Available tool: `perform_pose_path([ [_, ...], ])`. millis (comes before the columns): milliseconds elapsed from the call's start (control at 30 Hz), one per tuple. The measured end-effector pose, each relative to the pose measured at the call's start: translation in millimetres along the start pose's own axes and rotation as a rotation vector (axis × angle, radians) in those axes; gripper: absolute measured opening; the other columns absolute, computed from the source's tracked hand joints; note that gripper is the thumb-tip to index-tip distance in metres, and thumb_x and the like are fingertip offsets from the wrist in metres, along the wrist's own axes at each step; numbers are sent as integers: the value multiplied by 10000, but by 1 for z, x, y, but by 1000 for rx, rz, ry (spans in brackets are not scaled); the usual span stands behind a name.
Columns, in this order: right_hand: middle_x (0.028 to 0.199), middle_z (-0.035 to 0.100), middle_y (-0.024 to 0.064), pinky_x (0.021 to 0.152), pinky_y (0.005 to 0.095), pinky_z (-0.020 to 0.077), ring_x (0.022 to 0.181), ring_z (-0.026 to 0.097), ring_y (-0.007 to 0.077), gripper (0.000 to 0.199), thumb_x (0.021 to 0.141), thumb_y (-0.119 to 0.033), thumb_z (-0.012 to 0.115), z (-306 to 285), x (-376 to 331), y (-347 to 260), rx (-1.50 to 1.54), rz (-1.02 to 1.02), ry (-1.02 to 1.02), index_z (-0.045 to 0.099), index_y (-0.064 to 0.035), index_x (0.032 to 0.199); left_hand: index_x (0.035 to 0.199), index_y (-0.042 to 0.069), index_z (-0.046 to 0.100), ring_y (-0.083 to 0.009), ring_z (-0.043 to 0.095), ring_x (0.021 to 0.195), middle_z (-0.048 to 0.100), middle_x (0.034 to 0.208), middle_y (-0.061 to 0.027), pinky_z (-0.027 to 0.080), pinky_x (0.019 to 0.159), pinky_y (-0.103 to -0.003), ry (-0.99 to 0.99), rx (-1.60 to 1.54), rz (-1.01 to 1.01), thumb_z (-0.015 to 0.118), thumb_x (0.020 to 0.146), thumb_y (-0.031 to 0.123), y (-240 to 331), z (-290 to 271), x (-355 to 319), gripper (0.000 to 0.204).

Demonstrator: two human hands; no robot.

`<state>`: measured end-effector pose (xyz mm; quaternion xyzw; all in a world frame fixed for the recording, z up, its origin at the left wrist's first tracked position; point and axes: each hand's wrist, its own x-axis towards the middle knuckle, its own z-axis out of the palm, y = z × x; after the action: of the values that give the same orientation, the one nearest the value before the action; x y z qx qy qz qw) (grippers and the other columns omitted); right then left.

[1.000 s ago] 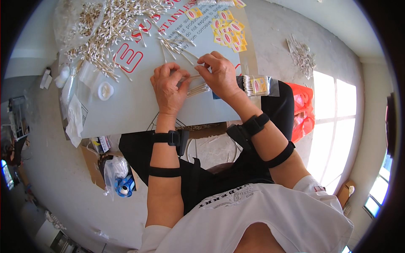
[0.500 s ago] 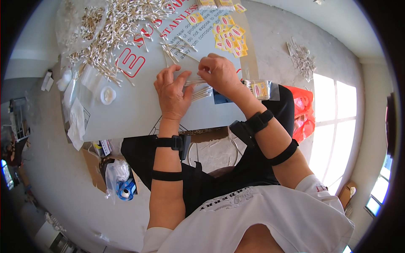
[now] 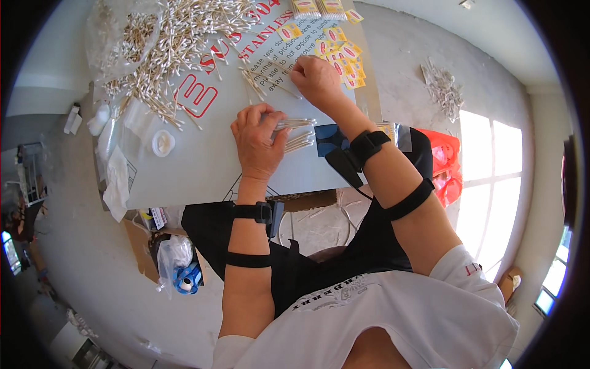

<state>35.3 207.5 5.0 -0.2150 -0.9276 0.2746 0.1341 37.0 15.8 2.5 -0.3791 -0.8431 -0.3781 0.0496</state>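
My left hand point(image 3: 257, 140) rests on the table with fingers bent around a small bunch of white-tipped cotton swabs point(image 3: 300, 144). The swabs stick out to the right of my thumb and forefinger in two groups, and their other ends are hidden under the hand. Farther off, my right hand point(image 3: 316, 81) is curled with its fingertips together, above the printed lettering. A few loose cotton swabs point(image 3: 253, 83) lie just left of it. Whatever its fingertips hold, if anything, does not show. Small yellow-and-white cards point(image 3: 344, 58) lie loose beyond the right hand.
A large heap of cotton swabs point(image 3: 178, 46) spills from a clear bag at the far left. Nearby sits a round white tub point(image 3: 163, 143). Packed swab bundles point(image 3: 318, 8) stand at the table's far edge. Red bags point(image 3: 444, 163) are at my right, an open box point(image 3: 140, 249) below the left.
My right hand has moved away from my left hand, farther up the table toward the loose swabs and cards. The left hand stays on its swabs, whose ends now show more.
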Motion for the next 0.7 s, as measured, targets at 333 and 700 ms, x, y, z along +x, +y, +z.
perform_pose_path([
  [333,823,598,91,688,408,488,786,622,306,114,806,-191,679,-13,-39,1,42,-93,-2,641,-83,807,822,134,669,-246,505,1047,566,975,-7,350,914,-406,-28,16,35,742,689,129,2,0,0,152],
  [700,801,582,95,675,423,497,762,622,314,86,794,-148,659,-36,-74,13,106,-116,-39,612,-84,760,1407,162,481,-316,314,1363,372,1494,-69,285,1060,-516,-126,401,76,583,927,364,-4,9,14,530],
])
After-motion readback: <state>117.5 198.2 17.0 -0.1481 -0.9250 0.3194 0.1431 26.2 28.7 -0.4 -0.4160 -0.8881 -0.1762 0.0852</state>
